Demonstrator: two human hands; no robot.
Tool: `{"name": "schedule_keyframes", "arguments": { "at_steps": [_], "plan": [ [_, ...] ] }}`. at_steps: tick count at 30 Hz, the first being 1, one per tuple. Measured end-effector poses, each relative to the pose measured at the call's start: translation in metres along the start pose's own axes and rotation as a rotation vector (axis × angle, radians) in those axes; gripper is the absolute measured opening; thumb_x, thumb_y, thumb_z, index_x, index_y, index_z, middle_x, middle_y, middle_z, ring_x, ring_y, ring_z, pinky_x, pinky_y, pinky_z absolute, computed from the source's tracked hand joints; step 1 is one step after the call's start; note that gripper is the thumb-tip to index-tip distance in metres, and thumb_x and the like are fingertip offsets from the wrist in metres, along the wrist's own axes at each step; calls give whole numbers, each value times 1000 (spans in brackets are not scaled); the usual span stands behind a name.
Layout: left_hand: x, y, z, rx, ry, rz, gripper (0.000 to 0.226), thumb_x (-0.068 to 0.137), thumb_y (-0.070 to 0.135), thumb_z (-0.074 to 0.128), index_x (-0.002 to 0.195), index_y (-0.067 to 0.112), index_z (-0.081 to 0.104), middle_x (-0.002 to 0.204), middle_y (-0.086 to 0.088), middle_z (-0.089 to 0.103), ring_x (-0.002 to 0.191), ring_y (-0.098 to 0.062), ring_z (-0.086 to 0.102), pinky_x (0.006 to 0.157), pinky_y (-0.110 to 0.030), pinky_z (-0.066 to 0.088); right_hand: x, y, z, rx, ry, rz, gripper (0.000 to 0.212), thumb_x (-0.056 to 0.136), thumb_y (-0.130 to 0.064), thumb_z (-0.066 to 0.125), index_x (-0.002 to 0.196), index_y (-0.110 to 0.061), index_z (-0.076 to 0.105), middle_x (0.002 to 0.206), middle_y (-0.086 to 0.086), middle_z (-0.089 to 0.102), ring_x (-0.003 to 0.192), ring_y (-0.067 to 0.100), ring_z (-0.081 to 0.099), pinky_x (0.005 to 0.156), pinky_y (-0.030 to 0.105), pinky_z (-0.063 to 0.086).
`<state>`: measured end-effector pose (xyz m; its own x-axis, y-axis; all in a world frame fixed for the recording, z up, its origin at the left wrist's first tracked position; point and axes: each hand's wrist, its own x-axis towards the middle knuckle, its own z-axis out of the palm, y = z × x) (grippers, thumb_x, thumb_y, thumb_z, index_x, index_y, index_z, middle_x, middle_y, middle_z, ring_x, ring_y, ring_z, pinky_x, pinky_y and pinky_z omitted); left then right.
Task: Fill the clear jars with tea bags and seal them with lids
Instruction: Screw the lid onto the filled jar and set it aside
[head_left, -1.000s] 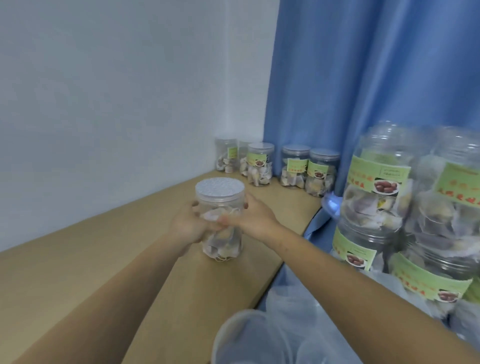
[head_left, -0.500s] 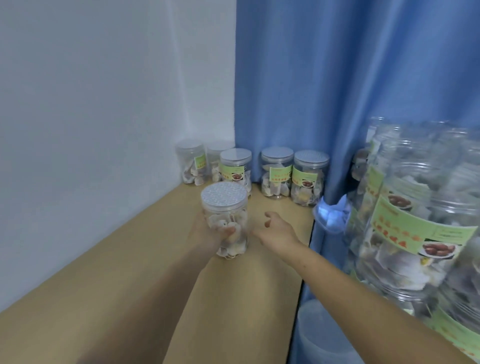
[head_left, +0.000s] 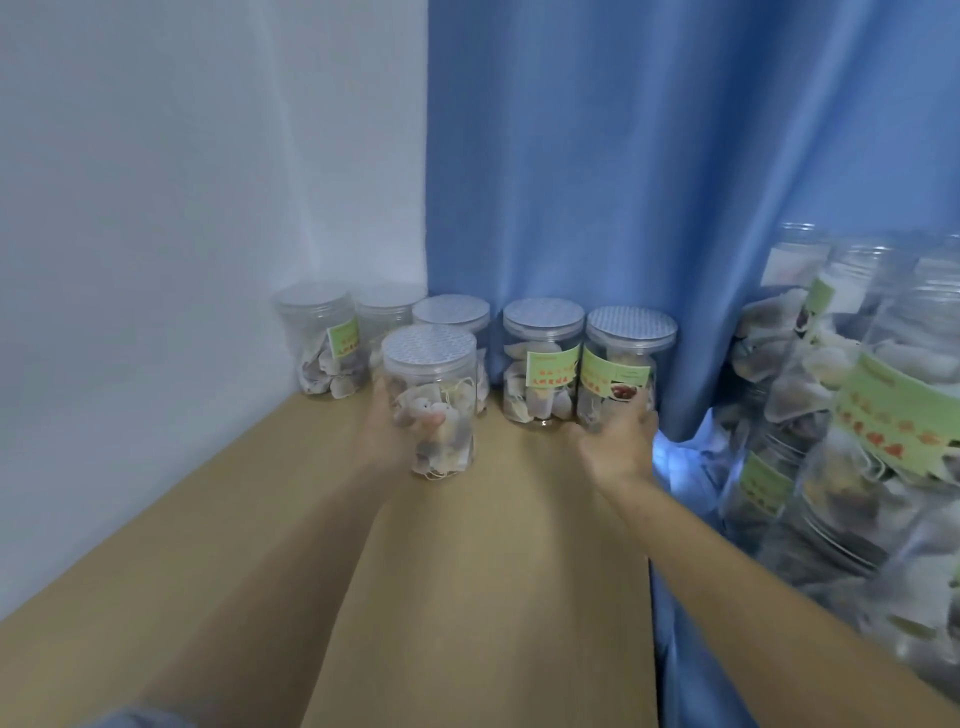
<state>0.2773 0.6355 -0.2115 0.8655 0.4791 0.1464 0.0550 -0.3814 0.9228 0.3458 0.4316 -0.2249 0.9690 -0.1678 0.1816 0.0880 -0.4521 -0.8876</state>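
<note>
Hands are working at a tan wooden tabletop (head_left: 467, 597). The left hand (head_left: 387, 434) is gripping a sealed clear plastic jar of tea bags (head_left: 434, 405), upright, just near of the far row. The right hand (head_left: 615, 441) is curling round the rightmost green-labelled lidded jar (head_left: 621, 369), beside a blue curtain (head_left: 675, 182).

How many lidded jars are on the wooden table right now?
6. Left hand holds one; right hand grips the rightmost; one between; one behind the held jar; two by the wall. More may be hidden.
</note>
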Motion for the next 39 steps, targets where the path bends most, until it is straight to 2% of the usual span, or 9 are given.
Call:
{"name": "schedule_keyframes", "arguments": {
  "at_steps": [4,11,16,20,22,26,33,35,39],
  "plan": [
    [18,0,3,-66,-35,-3,69,89,16,63,146,14,24,122,-9,51,105,-25,55,77,-28,46,34,0,-1,98,104,128,110,74,-20,76,150,-6,-4,155,18,10,140,34,22,112,39,28],
    [22,-19,-4,-160,7,43,46,86,16,67,120,18,38,100,13,52,85,-7,57,59,-29,51,49,3,10,73,97,96,88,75,-23,75,146,-11,23,141,12,45,128,30,45,101,36,37],
    [16,-9,-11,-73,3,34,65,87,21,67,142,19,32,112,6,44,101,-13,48,75,-23,48,48,-9,15,11,2,238,100,76,-31,72,150,-20,6,145,23,28,123,42,44,100,48,41],
    [3,-7,-15,-146,-16,39,62,86,15,67,139,17,35,117,3,49,100,-12,54,76,-27,47,19,-16,14,94,146,210,49,82,-23,66,124,-9,45,119,13,51,107,34,55,83,36,43],
    [-7,-11,-21,-186,7,52,60,78,20,75,128,14,43,112,0,54,92,-13,55,67,-25,46,-14,-19,26,126,-112,26,30,82,-25,67,106,-15,52,96,0,59,88,19,60,71,29,45],
    [-31,-20,-37,-133,76,-10,80,64,42,78,133,22,43,119,3,54,111,-18,55,86,-34,50,-77,-39,59,176,-730,-131,77,69,-38,81,133,-30,39,108,-8,54,94,3,58,74,12,47],
    [-78,-45,-77,-91,148,-129,41,83,46,63,120,51,46,111,0,60,95,-10,62,78,-31,55,-113,-51,86,131,-582,-166,96,55,-55,81,135,-25,37,120,-1,40,99,9,57,86,24,51],
    [-72,-49,-86,-304,103,-218,41,89,30,62,125,36,44,105,-6,65,81,-12,70,63,-22,56,-111,-66,104,109,-593,-156,83,64,-40,82,132,-22,39,116,0,45,95,9,58,76,17,46],
    [-41,-43,-109,-374,81,-217,43,94,7,52,136,10,39,126,-4,54,113,-11,56,95,-28,46,-106,-114,143,98,-788,-135,65,80,-16,68,137,-13,35,128,8,56,115,22,53,92,31,45]
  ]
}}
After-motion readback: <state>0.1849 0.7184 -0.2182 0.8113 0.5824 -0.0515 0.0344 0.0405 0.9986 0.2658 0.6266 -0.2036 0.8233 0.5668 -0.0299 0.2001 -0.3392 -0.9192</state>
